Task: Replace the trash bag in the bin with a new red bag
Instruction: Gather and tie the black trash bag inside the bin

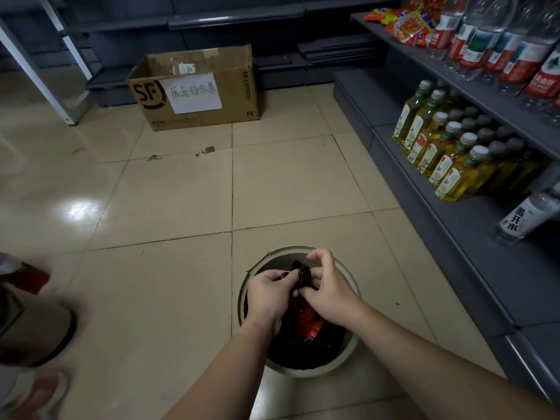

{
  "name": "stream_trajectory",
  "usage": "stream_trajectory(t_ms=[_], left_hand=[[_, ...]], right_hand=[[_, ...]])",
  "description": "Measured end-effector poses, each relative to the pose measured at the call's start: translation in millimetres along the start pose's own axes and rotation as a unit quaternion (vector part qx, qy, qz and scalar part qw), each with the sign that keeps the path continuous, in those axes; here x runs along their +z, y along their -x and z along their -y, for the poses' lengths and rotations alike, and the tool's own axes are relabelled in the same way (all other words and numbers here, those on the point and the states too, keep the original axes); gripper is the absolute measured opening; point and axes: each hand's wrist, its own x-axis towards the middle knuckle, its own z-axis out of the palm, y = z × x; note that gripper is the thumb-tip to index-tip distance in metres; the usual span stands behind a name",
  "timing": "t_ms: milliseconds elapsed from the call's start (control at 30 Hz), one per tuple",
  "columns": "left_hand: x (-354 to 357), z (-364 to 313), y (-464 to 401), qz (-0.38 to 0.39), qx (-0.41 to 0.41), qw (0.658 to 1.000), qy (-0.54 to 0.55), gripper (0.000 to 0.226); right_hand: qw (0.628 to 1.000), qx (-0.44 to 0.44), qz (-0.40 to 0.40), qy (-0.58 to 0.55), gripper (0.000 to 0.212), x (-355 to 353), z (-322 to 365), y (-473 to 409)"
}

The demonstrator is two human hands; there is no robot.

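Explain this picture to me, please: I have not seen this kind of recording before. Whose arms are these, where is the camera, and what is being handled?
There is no machine here. One wide-angle camera sits on a person's head and looks down, so the two bare arms belong to the wearer. Both hands, left hand and right hand, pinch the gathered top of a black trash bag that sits inside a round bin on the tiled floor. The fingers seem to be tying or knotting it. Something red shows inside the bag. Behind stands a cardboard box with a handwritten paper label. On the right, shelves hold bottles.
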Motion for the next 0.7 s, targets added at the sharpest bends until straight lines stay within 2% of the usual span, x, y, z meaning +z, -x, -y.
stream_trajectory(t_ms=[67, 133, 300, 500, 700], left_hand=[[-0.2, -1.4, -2.2, -0.006, -0.023, 1.000, 0.018, 0.019], [-0.8, -3.7, -5.3, -0.016, -0.045, 0.998, 0.036, 0.019], [-6.3, -10.9, -14.9, 0.001, -0.086, 0.995, 0.060, 0.014], [-12.4, -18.0, -20.0, 0.044, -0.137, 0.989, 0.024, 0.014], [-17.0, -28.1, -15.4, 0.067, -0.165, 0.983, -0.036, 0.022]], right_hand=[[0.999, -0.022, -0.016, -0.027, 0.072, 2.5, -3.6, 6.8], [0.997, -0.067, -0.040, -0.002, 0.075, 4.8, -7.0, 13.9], [0.959, -0.209, -0.099, 0.164, 0.051, 5.4, -16.0, 13.0], [0.946, -0.226, -0.084, 0.217, 0.043, 15.6, -24.4, 3.2], [0.956, -0.187, -0.050, 0.221, 0.030, 19.9, -21.9, -6.4]])
